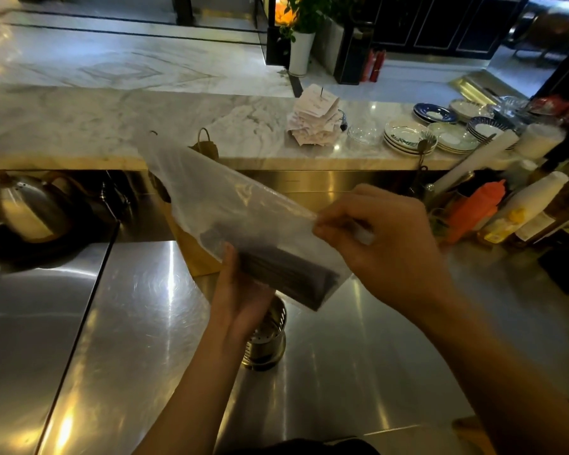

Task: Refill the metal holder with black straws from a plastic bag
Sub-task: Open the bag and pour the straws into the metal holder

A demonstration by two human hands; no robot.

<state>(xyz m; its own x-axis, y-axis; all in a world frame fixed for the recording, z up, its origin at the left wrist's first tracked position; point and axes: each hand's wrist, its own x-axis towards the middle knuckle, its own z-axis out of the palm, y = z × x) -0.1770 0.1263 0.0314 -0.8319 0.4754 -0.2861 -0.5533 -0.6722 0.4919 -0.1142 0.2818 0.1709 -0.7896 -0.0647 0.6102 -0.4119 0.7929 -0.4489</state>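
A long clear plastic bag (217, 192) slants from upper left to lower right above the steel counter. A bundle of black straws (286, 274) lies in its lower end. My left hand (240, 297) grips the bag and the straws from below. My right hand (375, 238) pinches the bag's upper edge at the right. Under the bag stands the perforated metal holder (266, 339), upright on the counter and partly hidden by my left hand and the bag. Its inside is not visible.
A steel kettle (23, 208) sits at the left. Squeeze bottles and sauce bottles (493, 211) crowd the right side. On the marble ledge (112, 123) behind are stacked plates (408, 136), a spike of paper receipts (316, 116) and a small brown bag (206, 147).
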